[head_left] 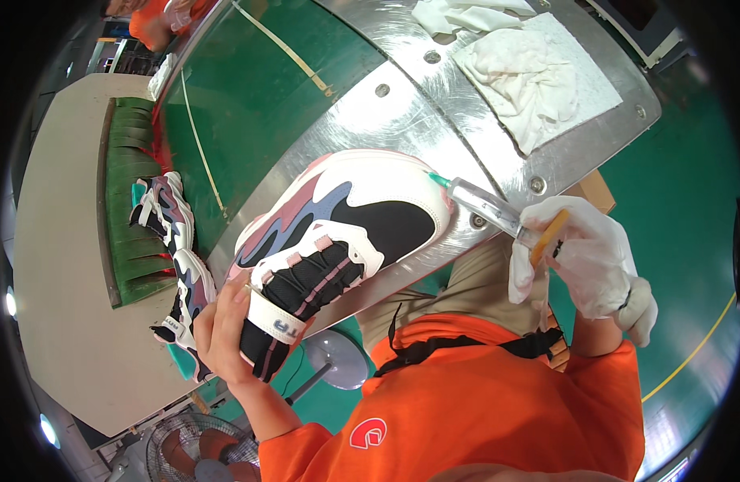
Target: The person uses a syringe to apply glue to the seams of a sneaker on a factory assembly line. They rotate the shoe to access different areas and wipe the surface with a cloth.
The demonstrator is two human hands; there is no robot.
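A white, black, blue and mauve sneaker (330,225) is tilted over the edge of the metal table, its toe pointing right. Bare and wrapped round the heel and ankle strap, my left hand (225,329) grips it. My right hand (578,249), in a white glove, is closed round a clear syringe (486,205) with a yellow-orange finger flange. The syringe's green tip meets the sneaker's toe edge, where the upper joins the sole. My gloved fingers partly hide the back end of the syringe.
Crumpled white cloths (522,72) lie on the metal tabletop (370,96). Left of it runs a green conveyor belt (257,88). Two similar sneakers (173,213) stand near a slatted green curtain (137,201). A fan (201,450) is at lower left; another person (165,24) is at upper left.
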